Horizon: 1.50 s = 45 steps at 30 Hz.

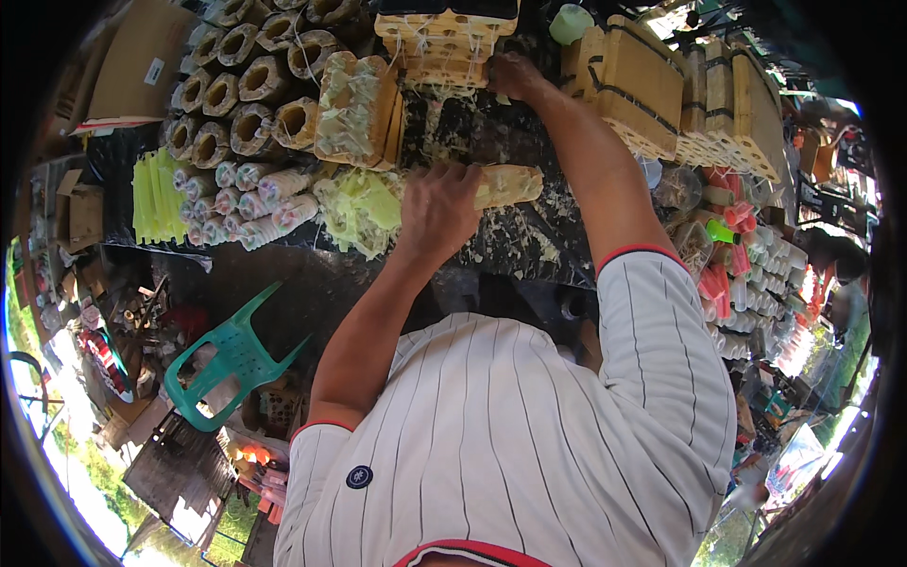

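Observation:
My left hand [439, 210] is closed over the left end of a flat, tan wooden piece [510, 185] lying near the table's front edge. Beyond it stands a stack of drilled wooden mould blocks [446, 42], with white strings hanging over its front. My right hand [515, 77], fingers curled, grips that stack at its lower right corner; its fingertips are partly hidden. Left of the stack, another wooden mould [350, 106] is topped with pale wax scraps. A heap of pale yellow-green wax shavings [364, 210] lies beside my left hand.
Several hollow, thick-walled tubes [255, 80], wrapped candle bundles [250, 203] and yellow-green candles [156, 198] fill the table's left. Strapped wooden moulds [638, 85] stand at right, with red candles [718, 283] nearer. Wax flakes cover the black tabletop [529, 241]. A green plastic chair [231, 359] stands at lower left.

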{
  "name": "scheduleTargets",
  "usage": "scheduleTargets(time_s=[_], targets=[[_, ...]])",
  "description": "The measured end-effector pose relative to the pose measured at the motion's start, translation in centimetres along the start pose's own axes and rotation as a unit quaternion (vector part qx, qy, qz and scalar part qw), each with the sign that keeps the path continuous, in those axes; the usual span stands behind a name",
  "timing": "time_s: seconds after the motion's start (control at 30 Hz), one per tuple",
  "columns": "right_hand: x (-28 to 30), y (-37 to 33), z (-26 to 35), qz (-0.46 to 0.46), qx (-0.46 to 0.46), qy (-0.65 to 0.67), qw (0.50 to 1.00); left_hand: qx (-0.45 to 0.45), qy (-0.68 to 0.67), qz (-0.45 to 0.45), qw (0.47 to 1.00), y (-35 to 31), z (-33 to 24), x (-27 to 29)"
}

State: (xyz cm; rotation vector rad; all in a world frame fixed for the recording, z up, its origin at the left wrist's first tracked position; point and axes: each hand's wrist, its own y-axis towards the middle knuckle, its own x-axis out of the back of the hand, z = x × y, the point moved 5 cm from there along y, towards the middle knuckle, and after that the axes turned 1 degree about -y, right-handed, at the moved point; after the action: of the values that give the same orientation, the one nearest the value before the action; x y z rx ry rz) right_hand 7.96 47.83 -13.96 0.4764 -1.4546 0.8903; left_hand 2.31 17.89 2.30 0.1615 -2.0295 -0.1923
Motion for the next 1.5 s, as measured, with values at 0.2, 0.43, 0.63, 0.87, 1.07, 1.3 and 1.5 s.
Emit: scheduleTargets(time_s=[0.2,0.43,0.63,0.87,1.07,1.3,1.5], targets=[[-0.7,-2.4,-0.5,-0.045,-0.087,0.002,0.995,-0.011,-0.017,-0.030,0.999,-0.7,-0.7,0.2],[-4.4,-13.0,2.5,-0.056,-0.166,0.106,0.979,0.003,-0.018,-0.017,1.000,-1.0,-0.6,-0.1],[-4.5,-15.2,4.7,-0.035,-0.099,0.119,0.987,-0.014,-0.012,-0.026,0.999,-1.0,-0.8,0.3],[-4.4,-15.5,1.6,-0.098,-0.217,0.384,0.892,-0.007,0.008,0.015,1.000,-1.4,-0.9,-0.2],[-2.0,-11.1,2.4,-0.082,-0.202,0.198,0.956,-0.002,0.005,0.013,1.000,-1.3,-0.9,-0.2],[-3.6,-10.2,1.9,-0.039,-0.255,0.222,0.940,-0.009,0.004,-0.021,1.000,-1.5,-1.0,0.3],[-6.3,-3.7,-6.3,0.041,-0.274,0.222,0.935,-0.043,-0.010,0.005,0.999,-1.5,-2.1,0.1]])
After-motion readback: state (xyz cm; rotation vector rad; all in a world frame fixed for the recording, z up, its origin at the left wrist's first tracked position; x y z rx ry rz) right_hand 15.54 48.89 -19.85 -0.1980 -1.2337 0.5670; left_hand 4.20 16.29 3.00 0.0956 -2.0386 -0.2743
